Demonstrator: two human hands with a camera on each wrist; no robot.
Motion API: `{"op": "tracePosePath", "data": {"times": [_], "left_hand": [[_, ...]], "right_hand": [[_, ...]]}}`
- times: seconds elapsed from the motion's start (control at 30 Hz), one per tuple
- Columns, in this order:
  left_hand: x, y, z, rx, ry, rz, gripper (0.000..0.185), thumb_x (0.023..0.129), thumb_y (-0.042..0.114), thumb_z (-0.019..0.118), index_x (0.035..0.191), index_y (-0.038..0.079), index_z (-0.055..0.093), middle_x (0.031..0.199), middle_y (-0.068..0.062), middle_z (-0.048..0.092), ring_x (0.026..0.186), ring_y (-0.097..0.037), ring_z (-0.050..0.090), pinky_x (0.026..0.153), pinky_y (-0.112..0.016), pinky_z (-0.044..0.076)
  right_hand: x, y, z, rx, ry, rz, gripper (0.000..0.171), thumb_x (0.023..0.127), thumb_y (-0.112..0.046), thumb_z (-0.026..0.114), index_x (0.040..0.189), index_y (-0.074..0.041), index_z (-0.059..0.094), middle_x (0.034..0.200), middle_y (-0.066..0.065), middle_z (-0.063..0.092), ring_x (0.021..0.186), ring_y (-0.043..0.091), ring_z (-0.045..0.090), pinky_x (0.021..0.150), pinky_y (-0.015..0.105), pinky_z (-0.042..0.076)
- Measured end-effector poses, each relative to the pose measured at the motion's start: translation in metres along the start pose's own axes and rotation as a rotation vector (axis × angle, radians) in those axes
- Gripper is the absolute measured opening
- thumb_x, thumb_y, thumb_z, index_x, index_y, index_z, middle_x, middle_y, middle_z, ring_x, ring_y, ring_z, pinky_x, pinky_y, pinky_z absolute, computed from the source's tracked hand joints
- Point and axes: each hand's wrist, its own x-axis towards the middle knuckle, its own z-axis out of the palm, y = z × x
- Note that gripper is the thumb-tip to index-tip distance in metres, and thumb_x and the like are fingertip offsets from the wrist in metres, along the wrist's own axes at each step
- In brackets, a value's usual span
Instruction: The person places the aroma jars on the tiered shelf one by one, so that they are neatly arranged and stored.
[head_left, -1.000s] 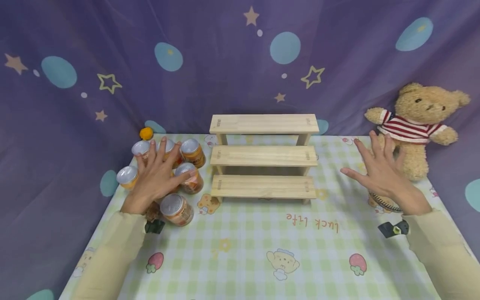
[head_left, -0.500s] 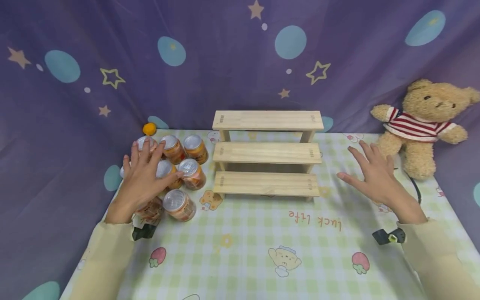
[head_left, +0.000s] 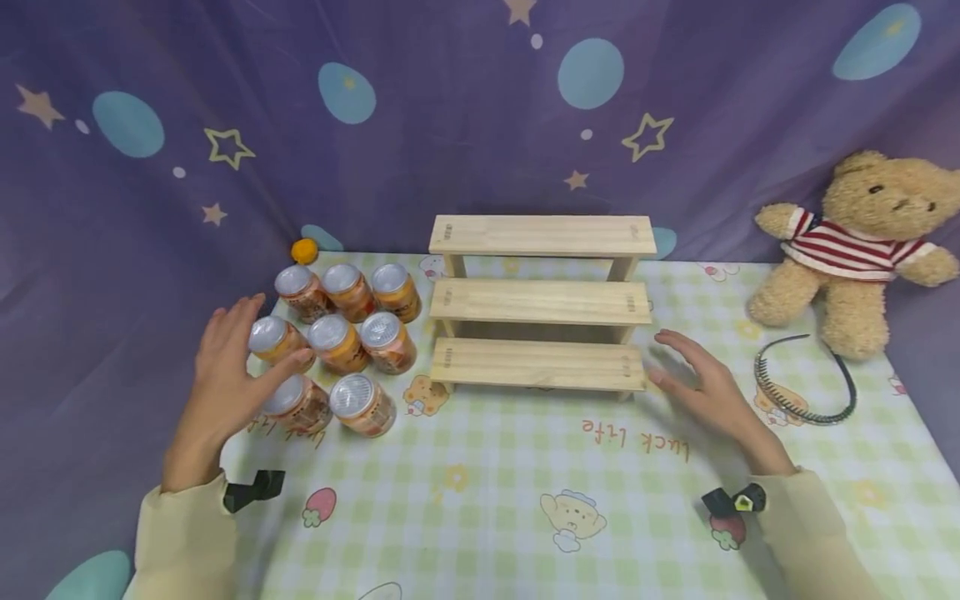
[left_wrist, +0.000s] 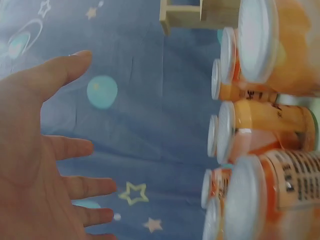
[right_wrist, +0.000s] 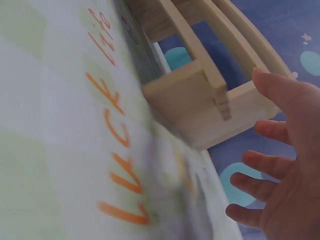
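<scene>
Several small orange cans (head_left: 363, 406) with silvery lids stand grouped at the left of the table. My left hand (head_left: 225, 375) hovers by the left side of the group, fingers extended and thumb apart, holding nothing; the left wrist view shows a gap between the fingers and the can lids (left_wrist: 248, 195). A three-step wooden shelf (head_left: 540, 364) stands at the middle back. Just off its right end is my right hand (head_left: 712, 396), thumb and fingers spread and nothing in them. In the right wrist view the wooden shelf (right_wrist: 200, 107) lies beyond the fingertips.
A teddy bear (head_left: 847, 250) in a striped shirt leans at the back right corner. In front of it lies a dark toothed headband (head_left: 806, 414). An orange ball (head_left: 304, 251) sits behind the cans. A checked tablecloth (head_left: 480, 508) covers the table; a purple curtain (head_left: 465, 150) hangs behind.
My left hand has moved left and nearer, off from over the cans, uncovering them. My right hand has come nearer and inward towards the shelf, uncovering the headband. The view has shifted slightly.
</scene>
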Motion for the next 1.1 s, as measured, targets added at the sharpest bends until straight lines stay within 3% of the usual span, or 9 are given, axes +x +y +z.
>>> {"op": "tracePosePath", "data": {"times": [0.07, 0.1, 0.23, 0.47, 0.67, 0.73, 0.87, 0.97, 1.1], "left_hand": [[-0.004, -0.006, -0.002, -0.026, 0.002, -0.029, 0.087, 0.093, 0.039, 0.066, 0.160, 0.010, 0.020, 0.164, -0.029, 0.018, 0.153, -0.053, 0.001, 0.116, -0.077, 0.000], [-0.006, -0.009, -0.003, -0.032, 0.004, -0.039, 0.086, 0.094, 0.038, 0.065, 0.161, 0.010, 0.020, 0.164, -0.029, 0.018, 0.153, -0.053, 0.001, 0.116, -0.077, 0.001], [-0.012, -0.022, -0.001, -0.051, 0.014, -0.065, 0.083, 0.094, 0.037, 0.063, 0.160, 0.009, 0.021, 0.163, -0.029, 0.021, 0.152, -0.054, 0.006, 0.115, -0.078, 0.004], [-0.026, -0.044, 0.006, -0.108, 0.011, -0.147, 0.084, 0.095, 0.035, 0.064, 0.162, 0.015, 0.018, 0.165, -0.025, 0.022, 0.150, -0.054, 0.017, 0.115, -0.076, 0.015], [-0.038, -0.062, 0.020, -0.166, -0.004, -0.228, 0.079, 0.097, 0.035, 0.063, 0.161, 0.018, 0.022, 0.162, -0.022, 0.030, 0.149, -0.050, 0.024, 0.114, -0.072, 0.023], [-0.040, -0.066, 0.027, -0.183, -0.002, -0.242, 0.076, 0.097, 0.034, 0.064, 0.160, 0.018, 0.025, 0.159, -0.023, 0.035, 0.148, -0.046, 0.028, 0.118, -0.052, 0.031], [-0.045, -0.076, 0.043, -0.265, 0.003, -0.231, 0.073, 0.096, 0.026, 0.066, 0.158, 0.018, 0.030, 0.154, -0.007, 0.046, 0.141, 0.000, 0.039, 0.098, -0.012, 0.034], [-0.049, -0.082, 0.055, -0.364, 0.013, -0.207, 0.071, 0.095, 0.015, 0.068, 0.157, 0.015, 0.033, 0.138, 0.014, 0.052, 0.117, 0.018, 0.042, 0.087, -0.004, 0.036], [-0.052, -0.087, 0.069, -0.499, 0.051, -0.180, 0.071, 0.090, -0.003, 0.067, 0.154, 0.006, 0.036, 0.123, 0.029, 0.050, 0.103, 0.012, 0.051, 0.081, -0.003, 0.042]], "right_hand": [[-0.001, 0.002, 0.006, 0.032, 0.000, 0.008, 0.056, 0.094, -0.017, 0.069, 0.146, -0.009, 0.050, 0.150, 0.019, 0.050, 0.140, 0.003, 0.044, 0.104, 0.003, 0.029], [-0.001, 0.003, 0.008, 0.044, -0.001, 0.006, 0.056, 0.095, -0.016, 0.069, 0.146, -0.008, 0.049, 0.149, 0.019, 0.051, 0.138, 0.001, 0.044, 0.101, 0.001, 0.029], [-0.001, 0.003, 0.015, 0.079, -0.004, 0.019, 0.055, 0.095, -0.015, 0.069, 0.146, -0.007, 0.050, 0.149, 0.019, 0.052, 0.136, 0.002, 0.049, 0.101, -0.002, 0.030], [0.000, 0.003, 0.023, 0.122, 0.006, 0.023, 0.054, 0.093, -0.015, 0.071, 0.143, -0.012, 0.054, 0.147, 0.017, 0.054, 0.128, -0.022, 0.036, 0.105, -0.003, 0.024], [0.000, 0.005, 0.030, 0.173, 0.021, 0.029, 0.050, 0.092, -0.012, 0.071, 0.140, -0.015, 0.057, 0.145, 0.016, 0.056, 0.130, -0.022, 0.036, 0.109, -0.001, 0.023], [-0.001, 0.007, 0.031, 0.180, 0.020, 0.044, 0.049, 0.093, -0.013, 0.071, 0.141, -0.015, 0.057, 0.146, 0.015, 0.056, 0.130, -0.022, 0.035, 0.109, -0.001, 0.022], [-0.002, 0.009, 0.033, 0.208, 0.007, 0.082, 0.049, 0.096, -0.017, 0.068, 0.143, -0.016, 0.055, 0.148, 0.015, 0.054, 0.130, -0.022, 0.035, 0.110, 0.000, 0.022], [-0.002, 0.012, 0.036, 0.236, 0.003, 0.113, 0.049, 0.097, -0.018, 0.067, 0.144, -0.017, 0.053, 0.149, 0.015, 0.054, 0.130, -0.022, 0.036, 0.110, 0.000, 0.022], [-0.003, 0.014, 0.040, 0.252, 0.004, 0.129, 0.049, 0.098, -0.018, 0.065, 0.146, -0.017, 0.052, 0.150, 0.015, 0.052, 0.130, -0.023, 0.035, 0.110, 0.000, 0.021]]}}
